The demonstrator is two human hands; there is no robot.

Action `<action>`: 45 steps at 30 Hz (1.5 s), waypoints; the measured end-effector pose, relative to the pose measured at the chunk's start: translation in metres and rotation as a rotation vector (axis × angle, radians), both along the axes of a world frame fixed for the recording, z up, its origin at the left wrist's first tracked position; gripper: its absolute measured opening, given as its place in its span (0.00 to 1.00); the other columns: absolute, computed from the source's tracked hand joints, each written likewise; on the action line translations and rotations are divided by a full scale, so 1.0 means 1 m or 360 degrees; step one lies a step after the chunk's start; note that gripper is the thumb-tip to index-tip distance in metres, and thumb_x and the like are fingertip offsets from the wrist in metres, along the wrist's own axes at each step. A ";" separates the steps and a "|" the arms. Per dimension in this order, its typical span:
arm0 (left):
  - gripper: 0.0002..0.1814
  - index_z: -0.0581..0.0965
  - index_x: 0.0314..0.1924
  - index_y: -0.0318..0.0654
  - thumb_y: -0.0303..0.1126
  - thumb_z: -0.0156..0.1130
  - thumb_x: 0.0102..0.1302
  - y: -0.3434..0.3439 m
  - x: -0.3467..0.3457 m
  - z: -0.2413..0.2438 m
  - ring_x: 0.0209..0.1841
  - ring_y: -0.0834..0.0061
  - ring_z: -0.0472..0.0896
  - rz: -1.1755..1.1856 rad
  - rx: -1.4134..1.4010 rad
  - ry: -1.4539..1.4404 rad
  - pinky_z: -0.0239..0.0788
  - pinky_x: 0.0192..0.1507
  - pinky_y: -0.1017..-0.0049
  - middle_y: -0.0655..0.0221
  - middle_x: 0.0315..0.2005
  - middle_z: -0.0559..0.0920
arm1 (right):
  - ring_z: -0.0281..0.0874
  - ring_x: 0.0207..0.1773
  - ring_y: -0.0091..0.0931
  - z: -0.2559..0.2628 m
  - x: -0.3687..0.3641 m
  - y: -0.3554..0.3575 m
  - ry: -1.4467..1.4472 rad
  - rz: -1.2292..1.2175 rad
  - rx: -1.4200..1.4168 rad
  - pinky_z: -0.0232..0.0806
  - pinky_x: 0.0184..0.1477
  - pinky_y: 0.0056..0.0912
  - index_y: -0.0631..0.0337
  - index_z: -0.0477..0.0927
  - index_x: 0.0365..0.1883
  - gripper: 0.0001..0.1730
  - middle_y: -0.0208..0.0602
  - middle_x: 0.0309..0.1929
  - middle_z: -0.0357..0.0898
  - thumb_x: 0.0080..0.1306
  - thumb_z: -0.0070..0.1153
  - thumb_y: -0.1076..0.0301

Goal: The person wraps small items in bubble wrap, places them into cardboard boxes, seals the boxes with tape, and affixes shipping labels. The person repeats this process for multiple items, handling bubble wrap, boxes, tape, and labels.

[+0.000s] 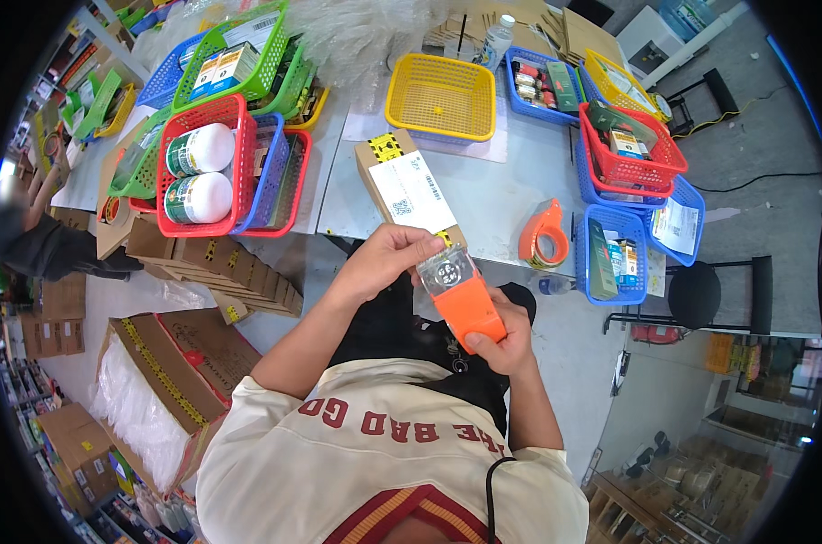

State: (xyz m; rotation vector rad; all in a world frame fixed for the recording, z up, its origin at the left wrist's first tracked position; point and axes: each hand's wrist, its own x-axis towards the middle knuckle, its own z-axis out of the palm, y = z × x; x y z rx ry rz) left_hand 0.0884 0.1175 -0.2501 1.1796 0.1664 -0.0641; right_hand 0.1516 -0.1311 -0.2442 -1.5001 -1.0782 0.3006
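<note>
My right hand (503, 336) grips the lower end of an orange and clear plastic hand-held item (467, 306); its exact kind is not plain. Handwritten marks show on its clear end. My left hand (390, 262) pinches the top of that clear end between thumb and fingers. Just beyond my hands, a narrow cardboard box (365, 160) lies on the grey table (343, 204). The box has yellow-and-black tape at both ends and a white shipping label (412, 190) on top. To the right of it rests an orange tape dispenser (543, 234).
A yellow basket (441, 126) stands behind the box. Stacked baskets of goods flank it, including a red basket (204, 228) with two white-lidded tubs and a blue basket (611, 292). Cartons (214, 262) crowd the floor at left. Another person's arm (34, 204) shows at far left.
</note>
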 end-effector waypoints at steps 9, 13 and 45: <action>0.08 0.88 0.40 0.32 0.29 0.66 0.75 0.004 -0.014 0.011 0.33 0.87 0.81 0.0140 0.0394 0.0004 0.74 0.37 0.80 0.72 0.31 0.87 | 0.87 0.39 0.42 0.011 -0.010 -0.004 -0.0163 0.0021 -0.0200 0.71 0.67 0.47 0.65 0.88 0.40 0.16 0.42 0.31 0.88 0.62 0.72 0.61; 0.07 0.87 0.41 0.27 0.25 0.66 0.74 0.006 -0.011 0.008 0.38 0.86 0.82 0.0198 0.0607 -0.0059 0.75 0.42 0.79 0.70 0.33 0.88 | 0.87 0.39 0.43 0.022 -0.015 -0.003 -0.0067 0.0020 -0.0314 0.71 0.67 0.47 0.64 0.88 0.45 0.18 0.42 0.31 0.87 0.63 0.71 0.61; 0.07 0.88 0.41 0.29 0.27 0.69 0.71 0.062 0.017 0.009 0.37 0.83 0.82 0.0273 0.0780 -0.0004 0.73 0.44 0.78 0.70 0.34 0.89 | 0.87 0.43 0.45 0.058 -0.005 -0.005 0.0267 -0.0073 -0.0815 0.76 0.46 0.42 0.66 0.86 0.46 0.21 0.49 0.38 0.87 0.65 0.69 0.57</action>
